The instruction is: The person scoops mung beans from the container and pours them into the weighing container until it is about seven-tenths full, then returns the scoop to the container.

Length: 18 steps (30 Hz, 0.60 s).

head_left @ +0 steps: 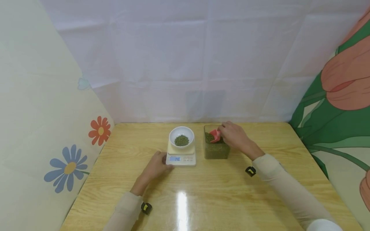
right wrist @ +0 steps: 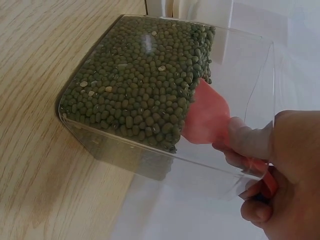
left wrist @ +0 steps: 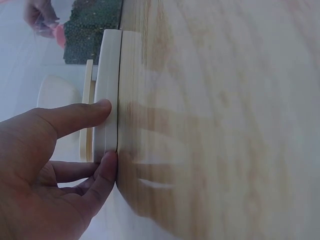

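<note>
A white kitchen scale (head_left: 189, 162) with a lit display carries a white bowl (head_left: 182, 129), and a small heap of green mung beans (head_left: 181, 140) lies in the bowl. My left hand (head_left: 156, 165) holds the scale by its near left corner, with the thumb (left wrist: 82, 116) at the front edge and fingers round the side. To the right of the scale stands a clear plastic container (head_left: 216, 153) part filled with mung beans (right wrist: 135, 80). My right hand (head_left: 233, 134) grips a red scoop (right wrist: 206, 112) by its handle inside the container, the scoop's front edge at the beans.
The wooden table (head_left: 208, 199) ends at a white cloth backdrop (head_left: 162, 64). Flower-printed panels rise at the left (head_left: 31, 96) and right sides. Black wrist devices hang at both cuffs. A round white object (head_left: 323, 225) shows at the lower right edge.
</note>
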Each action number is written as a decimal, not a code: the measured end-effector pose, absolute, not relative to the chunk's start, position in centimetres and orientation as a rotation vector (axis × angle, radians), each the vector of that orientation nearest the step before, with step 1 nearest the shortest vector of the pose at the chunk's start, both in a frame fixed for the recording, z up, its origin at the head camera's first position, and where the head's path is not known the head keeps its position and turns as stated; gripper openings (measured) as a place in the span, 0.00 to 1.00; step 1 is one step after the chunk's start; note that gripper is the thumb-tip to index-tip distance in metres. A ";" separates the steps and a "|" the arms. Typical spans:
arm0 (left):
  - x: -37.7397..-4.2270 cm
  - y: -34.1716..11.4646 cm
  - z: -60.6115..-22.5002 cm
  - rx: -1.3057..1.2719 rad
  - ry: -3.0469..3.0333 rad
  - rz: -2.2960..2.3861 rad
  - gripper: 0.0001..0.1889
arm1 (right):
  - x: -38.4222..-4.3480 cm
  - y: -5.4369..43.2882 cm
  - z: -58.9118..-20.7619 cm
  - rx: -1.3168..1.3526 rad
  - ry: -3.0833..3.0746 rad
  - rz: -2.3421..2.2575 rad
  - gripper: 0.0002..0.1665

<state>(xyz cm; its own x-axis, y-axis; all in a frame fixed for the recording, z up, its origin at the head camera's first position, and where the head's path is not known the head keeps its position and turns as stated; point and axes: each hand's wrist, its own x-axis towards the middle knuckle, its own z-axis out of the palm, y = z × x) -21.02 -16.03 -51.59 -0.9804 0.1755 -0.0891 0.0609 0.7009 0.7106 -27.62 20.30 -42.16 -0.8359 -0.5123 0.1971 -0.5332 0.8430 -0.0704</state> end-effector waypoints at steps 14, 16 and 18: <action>-21.0 -16.0 -51.5 0.185 2.756 1.147 0.32 | -27.6 20.1 -42.2 0.822 -2.831 0.182 0.10; -21.0 -16.0 -51.5 0.186 2.756 1.143 0.31 | -27.6 20.1 -42.2 0.830 -2.826 0.179 0.10; -21.0 -16.0 -51.6 0.190 2.755 1.140 0.31 | -27.7 20.1 -42.2 0.835 -2.822 0.179 0.10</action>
